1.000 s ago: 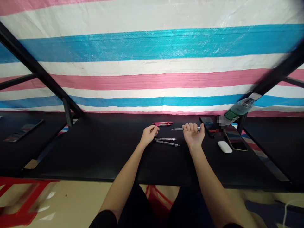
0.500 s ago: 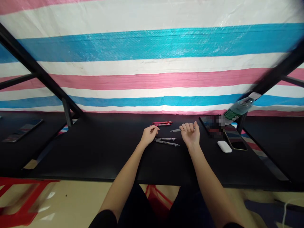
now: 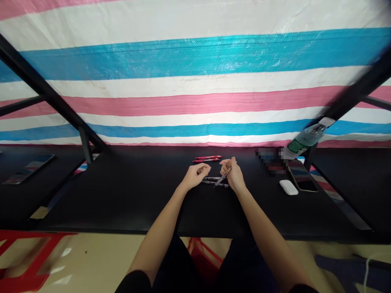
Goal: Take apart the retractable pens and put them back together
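Two red pens [image 3: 208, 157] lie one in front of the other on the black table [image 3: 122, 195]. Nearer to me are two grey-clear pens [image 3: 215, 182], partly covered by my hands. My right hand [image 3: 234, 174] is closed on another grey pen [image 3: 220, 180], which slants down to the left above the lying pens. Just left of them, my left hand [image 3: 195, 176] has its fingers curled with thumb and fingertips near each other, beside the pens' left ends. Whether its fingertips hold anything is hidden.
On the right are a white mouse-like case [image 3: 288, 187], a phone [image 3: 302, 177], a leaning water bottle [image 3: 307, 140] and blurred items. Black metal bars [image 3: 51, 95] rise at both sides before a striped sheet [image 3: 195, 103]. Red stools [image 3: 27, 260] stand below.
My right hand has moved left with its pen, now tilted over the lying grey pens. My left hand has shifted slightly right and nearer, off the red pens' left end.
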`<state>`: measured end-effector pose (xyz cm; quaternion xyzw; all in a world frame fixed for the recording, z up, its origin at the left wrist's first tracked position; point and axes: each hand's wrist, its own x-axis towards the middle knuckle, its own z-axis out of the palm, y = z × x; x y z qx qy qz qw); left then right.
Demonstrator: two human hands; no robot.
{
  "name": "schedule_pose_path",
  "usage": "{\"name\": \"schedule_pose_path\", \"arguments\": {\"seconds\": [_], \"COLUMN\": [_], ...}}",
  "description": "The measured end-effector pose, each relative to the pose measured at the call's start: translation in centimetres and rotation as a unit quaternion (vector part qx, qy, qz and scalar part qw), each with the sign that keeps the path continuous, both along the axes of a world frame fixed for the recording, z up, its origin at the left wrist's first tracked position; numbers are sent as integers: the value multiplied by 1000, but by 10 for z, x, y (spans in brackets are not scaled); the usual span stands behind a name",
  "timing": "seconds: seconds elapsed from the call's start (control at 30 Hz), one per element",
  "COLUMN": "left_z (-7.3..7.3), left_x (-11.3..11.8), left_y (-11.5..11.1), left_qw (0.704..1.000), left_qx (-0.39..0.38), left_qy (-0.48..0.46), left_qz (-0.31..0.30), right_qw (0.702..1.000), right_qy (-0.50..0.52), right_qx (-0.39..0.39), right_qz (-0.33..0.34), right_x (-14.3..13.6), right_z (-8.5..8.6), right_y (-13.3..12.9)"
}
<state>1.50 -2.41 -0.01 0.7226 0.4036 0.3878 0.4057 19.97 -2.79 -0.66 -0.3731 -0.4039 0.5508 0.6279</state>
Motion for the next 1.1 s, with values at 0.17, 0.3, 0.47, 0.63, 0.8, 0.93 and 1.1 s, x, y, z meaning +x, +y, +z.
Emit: {"name": "schedule_pose_path", "arguments": {"seconds": [0.17, 0.3, 0.47, 0.63, 0.8, 0.93, 1.1], "left_z": [6, 2, -8, -14, -16, -13, -9], "left_x": [1, 1, -5, -13, -17, -17, -14], "left_y": [-4, -2, 9, 15, 15, 13, 10], "left_qw": [997, 996, 991, 973, 950, 945, 963], "left_qx": [49, 66, 95, 132, 169, 163, 116], "left_qy": [54, 59, 62, 144, 204, 212, 198], "left_qz": [-31, -15, 73, 124, 167, 191, 145], "right_qw": [999, 999, 998, 991, 989, 982, 954], "right_qy": [-41, -25, -36, -89, -91, -155, -282], "right_qx": [-25, -36, -36, -65, -64, -29, -10], "right_qz": [-6, 4, -24, -81, -96, -106, -105], "right_x": [-1, -1, 4, 10, 10, 12, 16], "right_z": [0, -3, -13, -24, -25, -26, -25], "right_y": [-2, -1, 4, 10, 12, 11, 8]}}
